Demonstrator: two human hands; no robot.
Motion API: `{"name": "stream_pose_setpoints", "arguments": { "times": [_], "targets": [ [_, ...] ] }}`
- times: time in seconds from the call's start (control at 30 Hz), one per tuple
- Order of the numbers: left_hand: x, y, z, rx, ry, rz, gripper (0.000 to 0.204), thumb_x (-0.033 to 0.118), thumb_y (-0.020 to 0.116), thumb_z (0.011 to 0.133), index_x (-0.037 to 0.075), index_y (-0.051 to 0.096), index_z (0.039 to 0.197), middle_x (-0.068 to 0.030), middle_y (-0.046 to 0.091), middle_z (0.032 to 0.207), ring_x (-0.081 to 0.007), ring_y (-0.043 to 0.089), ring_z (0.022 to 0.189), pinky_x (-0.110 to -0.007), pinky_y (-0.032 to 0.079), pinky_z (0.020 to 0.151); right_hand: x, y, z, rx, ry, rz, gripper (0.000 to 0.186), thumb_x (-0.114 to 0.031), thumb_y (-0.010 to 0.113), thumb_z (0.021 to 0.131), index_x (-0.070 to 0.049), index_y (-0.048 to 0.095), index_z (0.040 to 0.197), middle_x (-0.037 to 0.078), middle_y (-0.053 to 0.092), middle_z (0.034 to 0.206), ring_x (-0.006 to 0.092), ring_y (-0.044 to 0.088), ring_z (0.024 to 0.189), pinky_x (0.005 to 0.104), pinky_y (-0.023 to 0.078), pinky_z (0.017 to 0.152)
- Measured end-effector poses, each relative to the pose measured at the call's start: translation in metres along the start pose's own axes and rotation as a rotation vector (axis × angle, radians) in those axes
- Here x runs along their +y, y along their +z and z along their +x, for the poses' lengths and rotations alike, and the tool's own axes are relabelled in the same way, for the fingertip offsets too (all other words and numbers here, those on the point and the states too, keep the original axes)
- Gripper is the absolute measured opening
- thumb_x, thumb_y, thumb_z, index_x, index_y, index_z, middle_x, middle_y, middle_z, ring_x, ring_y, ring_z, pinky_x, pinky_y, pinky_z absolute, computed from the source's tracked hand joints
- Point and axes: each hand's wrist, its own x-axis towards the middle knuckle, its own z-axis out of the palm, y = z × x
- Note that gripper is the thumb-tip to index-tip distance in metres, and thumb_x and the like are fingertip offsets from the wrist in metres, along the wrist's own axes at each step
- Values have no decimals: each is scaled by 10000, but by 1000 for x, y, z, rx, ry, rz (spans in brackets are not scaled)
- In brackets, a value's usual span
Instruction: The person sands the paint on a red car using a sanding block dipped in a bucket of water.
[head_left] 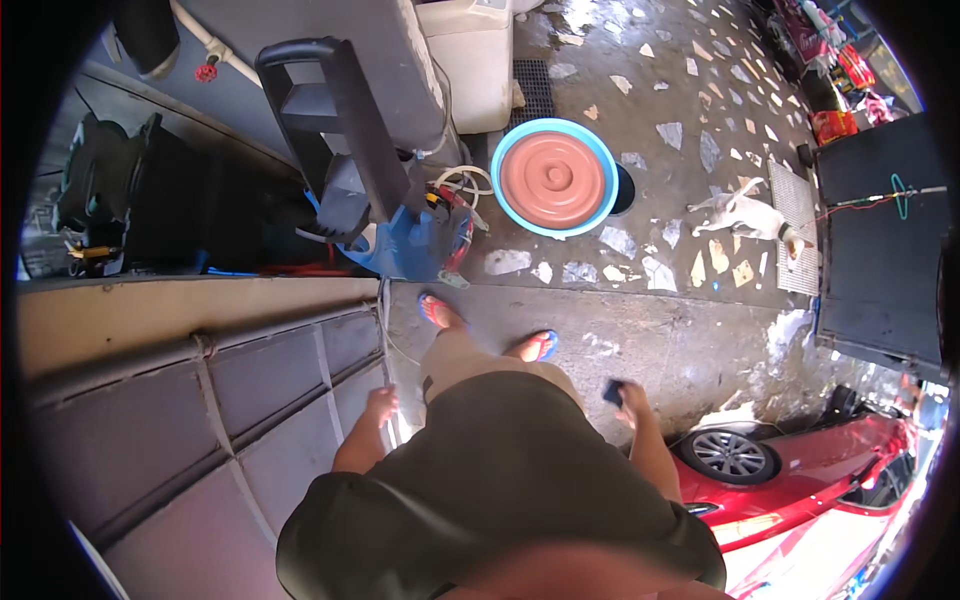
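Observation:
My right hand (634,404) hangs at my right side, closed on a small dark block-shaped object (613,391); its exact kind is too small to make out. My left hand (381,404) is at my left side with its fingers curled, and I see nothing in it. It is nearest to the grey metal gate (270,420), apart from it as far as I can tell. Ahead on the ground stands a light-blue basin (499,190) with a round reddish-brown lid (553,181) inside its rim, out of reach of both hands.
A dark chair-like frame (375,160) with blue plastic stands ahead left, beside a hose (462,180). A white and tan animal (745,217) lies by a metal grate (792,225) on the wet stone-patched floor. A red car (800,475) is at the right, near a dark cabinet (880,270).

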Motion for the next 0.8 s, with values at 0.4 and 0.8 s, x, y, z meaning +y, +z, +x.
{"name": "stream_pose_setpoints", "arguments": {
  "times": [0.4, 0.8],
  "targets": [
    [248, 166, -25, 90, 793, 208, 307, 327, 609, 955, 46, 693, 1043, -71, 687, 844, -143, 636, 797, -306, 514, 712, 233, -80, -46, 412, 272, 752, 638, 138, 436, 768, -153, 574, 1318, 156, 610, 1035, 320, 636, 825, 478, 604, 612],
    [257, 334, -10, -166, 740, 1246, 329, 330, 515, 958, 132, 659, 1179, -143, 699, 1061, -334, 652, 1025, -476, 503, 878, 94, -177, -14, 233, 51, 382, 553, 54, 409, 803, -83, 640, 1286, 144, 619, 1212, 231, 633, 943, 371, 578, 622]
  ]
}}
